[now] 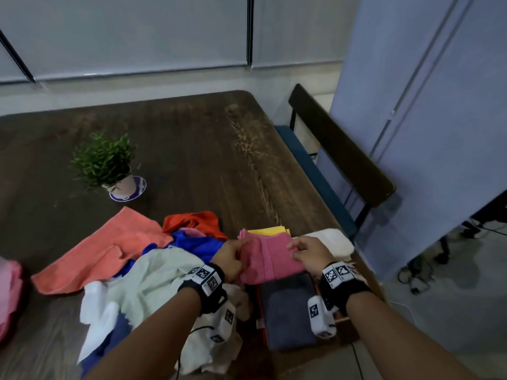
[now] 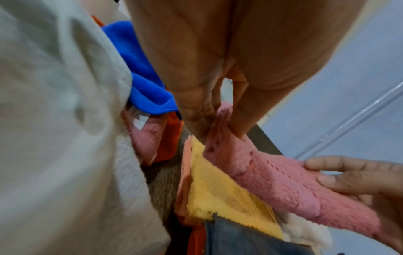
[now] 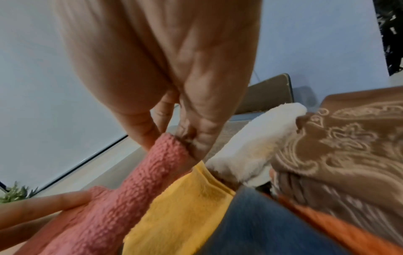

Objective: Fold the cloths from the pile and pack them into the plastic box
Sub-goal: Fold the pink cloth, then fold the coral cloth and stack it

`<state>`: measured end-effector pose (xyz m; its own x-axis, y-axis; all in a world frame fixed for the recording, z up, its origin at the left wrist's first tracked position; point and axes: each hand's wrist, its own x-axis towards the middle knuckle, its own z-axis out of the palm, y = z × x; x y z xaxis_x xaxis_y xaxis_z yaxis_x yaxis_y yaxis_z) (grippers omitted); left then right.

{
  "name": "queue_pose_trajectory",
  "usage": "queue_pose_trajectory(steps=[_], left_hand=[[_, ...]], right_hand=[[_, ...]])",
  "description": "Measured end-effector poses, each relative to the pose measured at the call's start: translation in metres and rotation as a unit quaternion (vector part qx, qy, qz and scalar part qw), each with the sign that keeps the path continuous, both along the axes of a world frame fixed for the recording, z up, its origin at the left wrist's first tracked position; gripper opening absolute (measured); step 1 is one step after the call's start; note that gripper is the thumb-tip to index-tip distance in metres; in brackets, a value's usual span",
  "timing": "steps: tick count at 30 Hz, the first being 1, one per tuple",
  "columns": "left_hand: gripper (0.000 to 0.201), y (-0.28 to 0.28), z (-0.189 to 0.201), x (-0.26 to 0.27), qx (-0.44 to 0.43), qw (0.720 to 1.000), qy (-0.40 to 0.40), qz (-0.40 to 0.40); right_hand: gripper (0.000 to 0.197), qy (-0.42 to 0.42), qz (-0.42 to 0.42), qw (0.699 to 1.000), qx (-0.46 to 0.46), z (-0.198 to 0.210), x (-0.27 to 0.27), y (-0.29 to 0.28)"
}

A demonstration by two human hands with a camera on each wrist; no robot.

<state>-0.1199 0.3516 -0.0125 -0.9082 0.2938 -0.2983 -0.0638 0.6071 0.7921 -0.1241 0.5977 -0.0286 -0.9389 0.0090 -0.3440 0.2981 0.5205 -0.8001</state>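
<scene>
A potted plant (image 1: 105, 163) stands far left on the dark counter (image 1: 192, 149). Nearer lies the loose pile — a coral cloth (image 1: 98, 250), a blue cloth (image 1: 197, 244) and a pale green cloth (image 1: 162, 272). The left hand (image 1: 233, 259) pinches one end of a folded pink cloth (image 1: 270, 260), fingers clamped on its edge; the right hand (image 1: 310, 255) pinches the other end. The pink cloth hangs just above a yellow cloth (image 1: 270, 231) and a dark grey cloth (image 1: 290, 308), stacked in what seems the box — its walls are hard to make out.
</scene>
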Motion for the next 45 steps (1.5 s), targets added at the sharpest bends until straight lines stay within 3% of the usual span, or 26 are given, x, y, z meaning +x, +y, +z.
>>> queue_pose_trajectory(steps=[6,10,15,20,24,28,32,35,37,42,45], left_hand=[[0.069,0.014,-0.013,-0.022,-0.040,0.999,0.003,0.034],[0.048,0.019,-0.017,-0.012,-0.179,0.980,-0.070,-0.045],[0.056,0.016,-0.028,-0.001,-0.224,0.968,-0.090,-0.067],[0.037,0.011,-0.019,0.004,-0.204,0.971,-0.086,-0.086],[0.030,-0.007,-0.007,0.008,-0.150,0.986,-0.047,-0.057],[0.011,-0.045,0.010,0.018,-0.021,0.999,-0.002,0.024],[0.017,-0.104,0.013,0.034,0.030,0.993,0.031,0.109],[0.014,-0.157,0.003,0.049,0.006,0.986,0.032,0.163],[0.011,-0.191,-0.005,0.062,-0.030,0.983,0.017,0.180],[0.022,-0.262,-0.029,0.098,-0.092,0.972,-0.021,0.213],[0.018,-0.297,-0.042,0.111,-0.119,0.966,-0.041,0.225]], right_hand=[[0.026,0.003,0.035,0.997,0.073,0.001,-0.024,0.010],[0.032,-0.045,0.093,0.974,0.201,-0.009,-0.021,0.010],[0.032,-0.063,0.116,0.955,0.264,-0.010,-0.018,-0.001],[0.016,-0.018,0.079,0.961,0.266,-0.001,-0.016,-0.020],[0.011,0.028,0.060,0.972,0.226,0.010,-0.016,-0.046],[0.021,0.069,0.092,0.978,0.175,0.020,-0.013,-0.095],[0.026,0.122,0.129,0.977,0.118,0.022,0.001,-0.162],[0.011,0.131,0.197,0.964,0.118,0.022,0.019,-0.213],[0.012,0.122,0.232,0.959,0.110,0.020,0.031,-0.243],[0.010,0.106,0.260,0.953,0.111,0.008,0.050,-0.300],[0.008,0.085,0.265,0.953,0.121,0.002,0.055,-0.327]])
